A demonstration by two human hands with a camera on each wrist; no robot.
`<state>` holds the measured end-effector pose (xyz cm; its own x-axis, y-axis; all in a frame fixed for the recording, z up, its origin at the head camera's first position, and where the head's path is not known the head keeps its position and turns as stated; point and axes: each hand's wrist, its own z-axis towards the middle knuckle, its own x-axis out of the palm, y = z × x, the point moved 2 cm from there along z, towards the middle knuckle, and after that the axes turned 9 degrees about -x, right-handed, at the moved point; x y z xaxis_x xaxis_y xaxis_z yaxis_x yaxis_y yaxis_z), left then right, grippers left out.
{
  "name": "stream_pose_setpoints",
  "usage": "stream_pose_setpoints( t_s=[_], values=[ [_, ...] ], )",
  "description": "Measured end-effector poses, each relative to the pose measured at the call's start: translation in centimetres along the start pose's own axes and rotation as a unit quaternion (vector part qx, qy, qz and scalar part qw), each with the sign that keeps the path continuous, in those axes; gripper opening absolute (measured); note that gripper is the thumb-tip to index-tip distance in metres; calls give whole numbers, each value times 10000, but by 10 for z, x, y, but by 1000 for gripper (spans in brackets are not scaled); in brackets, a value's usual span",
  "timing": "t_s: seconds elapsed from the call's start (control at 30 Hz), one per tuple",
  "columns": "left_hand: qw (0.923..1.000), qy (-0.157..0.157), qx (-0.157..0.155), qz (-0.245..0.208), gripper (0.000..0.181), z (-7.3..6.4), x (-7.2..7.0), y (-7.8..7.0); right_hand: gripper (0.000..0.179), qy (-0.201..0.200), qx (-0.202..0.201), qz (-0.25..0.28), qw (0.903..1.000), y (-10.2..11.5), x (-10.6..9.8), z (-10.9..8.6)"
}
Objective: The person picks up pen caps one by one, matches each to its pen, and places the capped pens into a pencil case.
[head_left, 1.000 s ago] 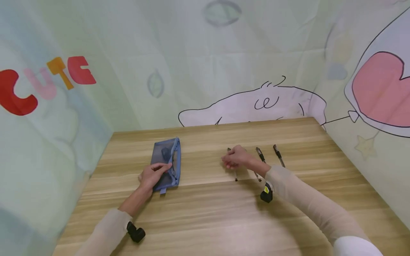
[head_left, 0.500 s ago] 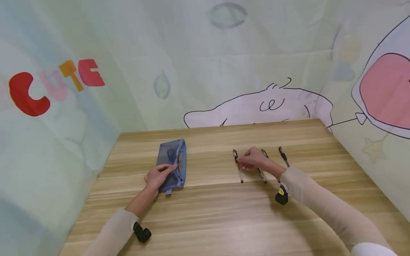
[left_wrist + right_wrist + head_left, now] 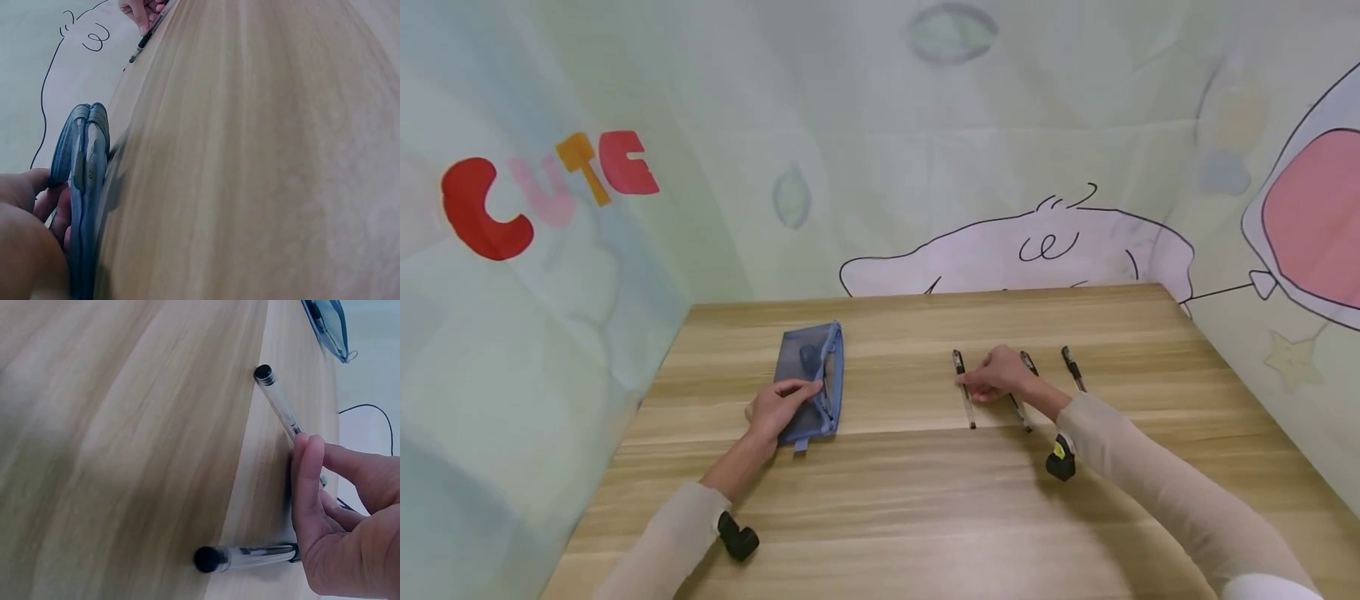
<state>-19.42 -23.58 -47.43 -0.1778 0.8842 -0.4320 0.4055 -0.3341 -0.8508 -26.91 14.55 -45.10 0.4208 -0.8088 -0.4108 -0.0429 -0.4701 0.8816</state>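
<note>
My left hand (image 3: 775,408) pinches the near side of a blue mesh zip pouch (image 3: 795,417) at the opening, thumb and fingers on the fabric. The pouch lies on the left of the table, its zip parted; a dark item (image 3: 810,358) shows inside. On the right, my right hand (image 3: 1000,375) holds a clear-barrelled pen with a black cap (image 3: 958,362) between its thumb and fingertips; the pen still lies on the table. Under the same hand and wrist runs a second pen (image 3: 1028,362), partly hidden. A third pen (image 3: 1072,367) lies farther right, its lower end behind the forearm.
The wood-grain table (image 3: 880,517) meets a printed cloth backdrop (image 3: 880,167) at its back and sides. Bare tabletop stretches between the pouch and the nearest pen. Small black cameras sit on both wrists.
From above the leftmost pen, my right hand has shifted slightly right, then its fingertips have come back onto it. The left hand keeps its hold on the pouch. The head view has turned a little left.
</note>
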Motion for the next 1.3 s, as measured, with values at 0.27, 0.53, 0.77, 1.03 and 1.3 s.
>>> stream_pose_setpoints(
  t_s=[0.27, 0.53, 0.77, 1.03, 1.3],
  values=[
    [9999, 24, 12, -111, 29, 2, 0, 0, 21, 85, 10, -59, 9999, 5, 4, 3],
    [10000, 27, 18, -83, 30, 1, -1, 0, 19, 111, 104, -153, 9998, 7, 8, 6],
    [9996, 93, -105, -234, 33, 0, 2, -2, 21, 390, 278, 211, 9986, 13, 22, 14],
    [10000, 38, -5, -89, 30, 0, 6, -2, 19, 686, 252, 779, 9943, 29, 53, 28],
    [9997, 148, -100, -181, 31, -1, 4, -2, 12, 998, 118, 1130, 9885, 54, 103, 53]
  ],
)
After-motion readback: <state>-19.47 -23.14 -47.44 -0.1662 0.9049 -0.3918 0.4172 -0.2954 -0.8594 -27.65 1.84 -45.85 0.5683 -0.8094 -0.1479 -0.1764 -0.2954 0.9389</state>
